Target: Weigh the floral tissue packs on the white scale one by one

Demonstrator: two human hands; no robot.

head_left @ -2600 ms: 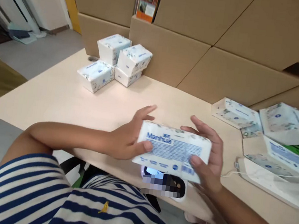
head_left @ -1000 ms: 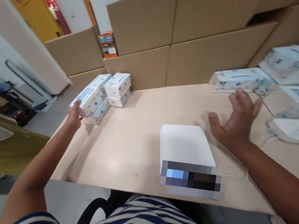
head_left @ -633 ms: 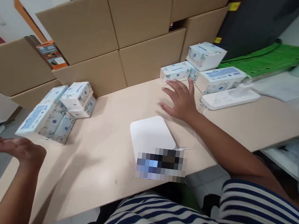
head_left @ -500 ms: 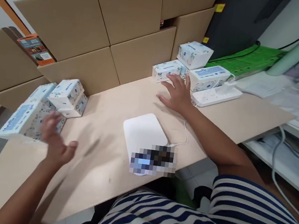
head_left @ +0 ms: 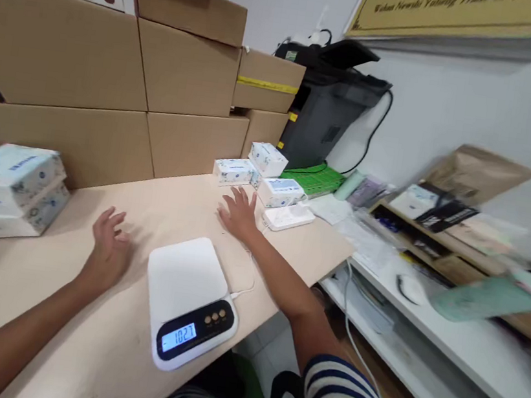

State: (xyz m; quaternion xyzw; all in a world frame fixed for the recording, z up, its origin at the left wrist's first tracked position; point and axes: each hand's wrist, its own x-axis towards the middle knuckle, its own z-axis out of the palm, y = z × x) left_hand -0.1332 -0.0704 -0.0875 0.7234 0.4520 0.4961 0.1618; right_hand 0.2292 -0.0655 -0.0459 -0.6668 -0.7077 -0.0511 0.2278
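A white kitchen scale (head_left: pixel 189 280) with a lit blue display and round buttons lies near the table's front edge, a cable plugged into its right side. My left hand (head_left: pixel 109 250) hovers or rests left of the scale, fingers loosely bent and apart, nothing in it. Beyond the scale, my right hand (head_left: pixel 240 214) is spread with its palm down, also holding nothing; whether it touches the table I cannot tell. Just past its fingertips stand tissue packs (head_left: pixel 234 172). More tissue packs (head_left: pixel 8 181) are stacked at the left, apart from my left hand.
Cardboard boxes (head_left: pixel 58 139) form a wall along the table's back. A white power strip (head_left: pixel 288 217) lies right of my right hand. Behind it are a green mat (head_left: pixel 314 179) and a black printer (head_left: pixel 325 115). A white side desk (head_left: pixel 425 324) holds a blurred green bottle (head_left: pixel 492 297).
The view has swung right, bringing the printer and side desk into sight. My left hand has moved away from the left tissue packs toward the scale. My right hand stays near the back packs.
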